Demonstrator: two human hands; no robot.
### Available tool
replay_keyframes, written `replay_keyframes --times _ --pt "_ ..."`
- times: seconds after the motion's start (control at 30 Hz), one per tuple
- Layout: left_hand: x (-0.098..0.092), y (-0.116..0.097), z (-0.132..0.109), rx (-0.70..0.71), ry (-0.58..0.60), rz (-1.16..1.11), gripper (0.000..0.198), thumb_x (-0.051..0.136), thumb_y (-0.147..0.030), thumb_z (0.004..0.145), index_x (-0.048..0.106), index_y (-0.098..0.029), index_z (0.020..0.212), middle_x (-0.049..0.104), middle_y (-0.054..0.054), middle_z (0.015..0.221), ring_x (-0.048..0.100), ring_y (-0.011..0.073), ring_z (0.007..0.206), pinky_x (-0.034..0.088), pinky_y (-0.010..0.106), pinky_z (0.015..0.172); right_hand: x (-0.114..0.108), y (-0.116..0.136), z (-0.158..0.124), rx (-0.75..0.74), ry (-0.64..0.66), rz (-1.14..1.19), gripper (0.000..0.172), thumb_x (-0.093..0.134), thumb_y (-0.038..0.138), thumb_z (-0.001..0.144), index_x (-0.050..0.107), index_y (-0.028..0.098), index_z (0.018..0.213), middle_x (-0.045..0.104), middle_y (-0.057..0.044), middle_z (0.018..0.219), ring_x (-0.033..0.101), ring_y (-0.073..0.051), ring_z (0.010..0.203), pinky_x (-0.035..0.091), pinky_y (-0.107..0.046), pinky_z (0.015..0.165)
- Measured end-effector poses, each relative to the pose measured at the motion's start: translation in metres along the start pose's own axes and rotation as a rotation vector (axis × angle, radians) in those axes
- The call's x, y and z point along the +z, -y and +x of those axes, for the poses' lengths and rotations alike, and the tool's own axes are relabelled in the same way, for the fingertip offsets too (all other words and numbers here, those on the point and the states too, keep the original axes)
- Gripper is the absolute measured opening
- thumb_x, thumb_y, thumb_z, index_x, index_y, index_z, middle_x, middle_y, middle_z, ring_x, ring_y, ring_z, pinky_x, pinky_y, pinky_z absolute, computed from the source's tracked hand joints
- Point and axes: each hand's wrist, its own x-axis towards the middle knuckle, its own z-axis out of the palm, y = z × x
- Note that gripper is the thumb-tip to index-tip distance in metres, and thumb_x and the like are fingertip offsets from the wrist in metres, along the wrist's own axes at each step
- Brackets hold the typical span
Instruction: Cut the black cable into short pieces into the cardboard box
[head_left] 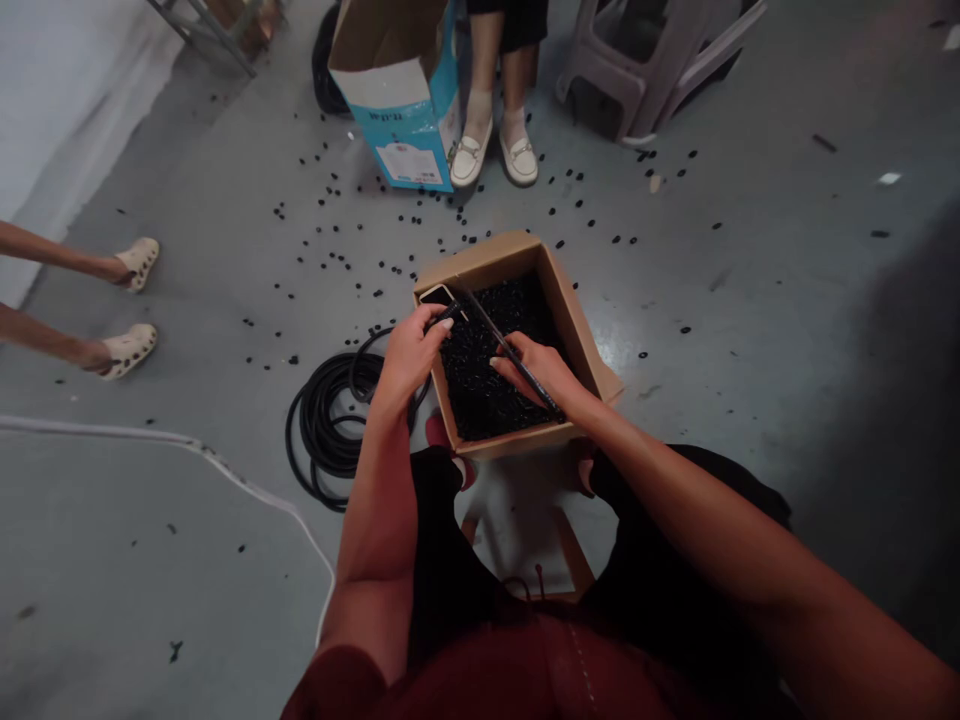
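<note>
An open cardboard box sits on the floor between my feet, filled with small black pieces. My left hand is over its left edge, fingers pinched round a short dark piece whose kind is unclear. Inside the box area, my right hand is closed round a long thin dark rod. The rod slants from the far left of the box toward its near right corner. Beside my left fingertips, at the box's far left corner, is a flat dark object with a pale rim.
A coil of black tubing lies left of the box. Black bits are scattered over the floor. Beyond stand a blue-and-white carton, a person's white shoes and a plastic stool. Another person's clogs and a white cable are at left.
</note>
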Motion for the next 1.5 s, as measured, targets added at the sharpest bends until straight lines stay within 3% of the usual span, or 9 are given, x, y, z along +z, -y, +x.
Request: replay_keyframes --times 0.23,0.67,0.9,1.5 --pt "0.001 -0.002 -0.002 -0.059 0.003 -0.121 0.026 0.051 -0.032 0.086 0.063 -0.017 0.103 0.068 0.004 0.085 0.060 0.0132 0.075 0.046 0.027 0.072 0.003 -0.006 0.001 -0.024 0.008 0.079 0.043 0.054 0.048 0.081 0.049 0.021 0.114 0.066 -0.006 0.093 0.062 -0.022 0.078 0.041 -0.029 0.066" --pt "0.002 -0.004 -0.001 -0.072 0.017 -0.150 0.032 0.050 -0.032 0.086 0.066 -0.017 0.109 0.066 0.003 0.083 0.058 0.0134 0.075 0.045 0.027 0.074 0.002 0.002 -0.005 -0.082 0.052 0.078 0.047 0.056 0.049 0.081 0.047 0.019 0.116 0.064 -0.008 0.100 0.061 -0.023 0.085 0.043 -0.032 0.072" --pt "0.003 -0.011 -0.003 -0.071 0.056 -0.207 0.031 0.050 -0.029 0.086 0.066 -0.015 0.108 0.066 0.004 0.086 0.058 0.0133 0.078 0.045 0.026 0.075 0.001 0.004 -0.006 -0.137 0.059 -0.045 0.046 0.058 0.050 0.081 0.050 0.017 0.112 0.062 -0.009 0.097 0.058 -0.024 0.085 0.039 -0.031 0.069" --pt "0.005 -0.005 0.000 -0.006 0.156 -0.108 0.031 0.047 -0.030 0.086 0.067 -0.018 0.107 0.068 0.005 0.092 0.059 0.0165 0.084 0.048 0.029 0.080 0.001 -0.002 -0.006 -0.176 0.041 -0.104 0.044 0.056 0.055 0.082 0.049 0.020 0.109 0.058 -0.009 0.101 0.055 -0.024 0.088 0.037 -0.031 0.069"
